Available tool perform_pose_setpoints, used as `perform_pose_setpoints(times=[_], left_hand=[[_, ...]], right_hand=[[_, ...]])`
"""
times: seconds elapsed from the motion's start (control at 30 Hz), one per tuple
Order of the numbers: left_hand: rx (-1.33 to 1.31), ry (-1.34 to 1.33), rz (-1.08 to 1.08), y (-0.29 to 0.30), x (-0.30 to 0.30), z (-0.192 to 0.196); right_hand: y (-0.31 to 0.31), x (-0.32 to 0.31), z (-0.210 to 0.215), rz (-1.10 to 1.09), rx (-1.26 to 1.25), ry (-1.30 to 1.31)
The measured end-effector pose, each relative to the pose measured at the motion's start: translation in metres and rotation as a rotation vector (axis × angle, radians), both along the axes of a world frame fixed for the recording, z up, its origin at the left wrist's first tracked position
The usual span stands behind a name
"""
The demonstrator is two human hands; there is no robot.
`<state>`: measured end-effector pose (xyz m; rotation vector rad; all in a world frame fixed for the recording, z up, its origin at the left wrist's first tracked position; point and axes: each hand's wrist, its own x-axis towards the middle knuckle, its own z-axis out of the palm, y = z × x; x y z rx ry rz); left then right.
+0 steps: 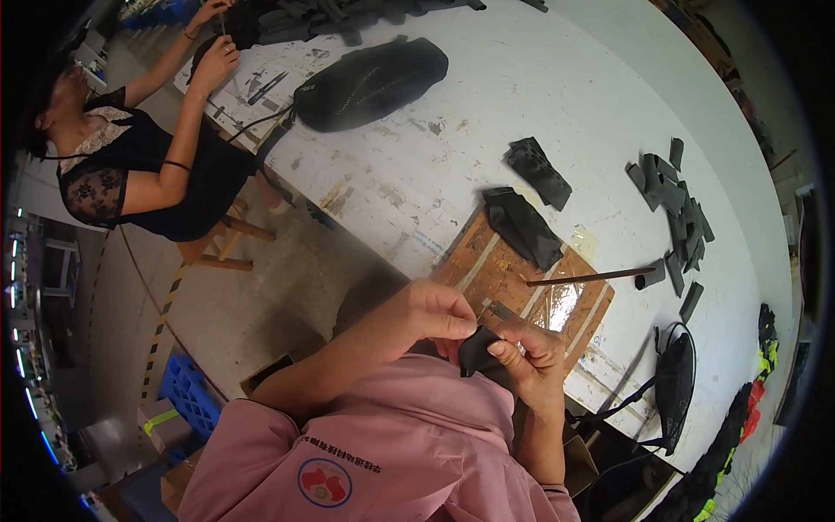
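Observation:
In front of my chest, a small piece of black fabric [481,352] is pinched between both hands. My left hand [435,315] closes thumb and fingers on its upper left edge. My right hand [532,358] grips the right side, thumb on top. Just beyond them lies a brown wooden board [500,271] with pale tape strips. A folded black fabric piece [522,228] rests over the board's far end, and a second stack of black pieces [537,172] sits behind it. Across the board's right part lies a thin dark stick [591,277].
Many black fabric tubes [678,204] are heaped on the white table [391,183] at the right. A black mesh-like item with straps [674,378] stands near the right edge. Farther off is a large black bag [374,87]. At the left sits a co-worker [161,165]; a blue crate [187,396] is below.

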<state>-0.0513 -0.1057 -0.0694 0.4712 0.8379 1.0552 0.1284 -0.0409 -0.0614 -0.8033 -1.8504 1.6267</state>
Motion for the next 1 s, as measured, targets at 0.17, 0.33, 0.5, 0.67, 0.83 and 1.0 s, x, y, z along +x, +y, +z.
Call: perform_pose_setpoints(times=[0.17, 0.33, 0.5, 0.67, 0.83, 1.0], left_hand=[[0.022, 0.091, 0.011, 0.000, -0.003, 0.001], [0.095, 0.293, -0.022, -0.001, -0.001, 0.002], [0.080, 0.377, -0.107, -0.005, 0.004, -0.004], [0.129, 0.489, -0.068, -0.006, 0.008, -0.015], [0.122, 0.598, -0.049, -0.005, 0.006, -0.021], [0.070, 0.501, 0.023, -0.004, 0.013, -0.028]], right_hand=[[0.004, -0.002, 0.003, 0.059, -0.015, -0.098], [0.005, 0.000, 0.000, 0.064, 0.086, -0.152], [0.003, 0.004, -0.006, 0.083, 0.105, -0.179], [0.002, 0.007, -0.007, 0.117, 0.064, -0.260], [0.002, 0.016, -0.023, 0.175, -0.046, -0.198], [0.003, 0.017, -0.024, 0.170, 0.054, -0.200]])
